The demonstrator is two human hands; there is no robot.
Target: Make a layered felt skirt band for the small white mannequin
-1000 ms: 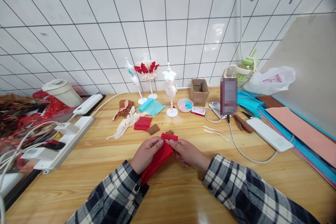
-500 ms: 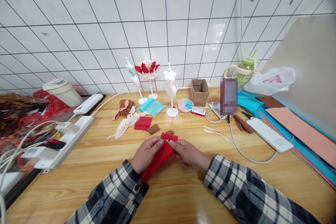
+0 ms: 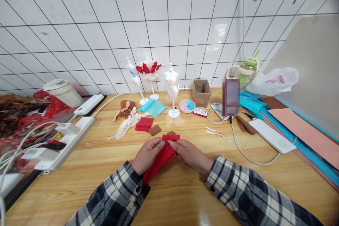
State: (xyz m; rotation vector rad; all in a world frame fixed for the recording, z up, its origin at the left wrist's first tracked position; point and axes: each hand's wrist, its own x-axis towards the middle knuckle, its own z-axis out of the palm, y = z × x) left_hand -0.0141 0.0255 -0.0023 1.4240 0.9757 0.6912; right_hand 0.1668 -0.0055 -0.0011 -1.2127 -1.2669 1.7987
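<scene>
Over the near part of the wooden tabletop (image 3: 180, 204), I see the left hand (image 3: 147, 152) pinching a red strip (image 3: 162, 157) between thumb and fingers, the right hand (image 3: 192, 155) pinching it near its far edge. Just beyond lie a brown piece (image 3: 155, 130) and a red piece (image 3: 144, 124); farther back, a white mannequin (image 3: 172, 90) stands beside a pink bowl (image 3: 183, 109).
</scene>
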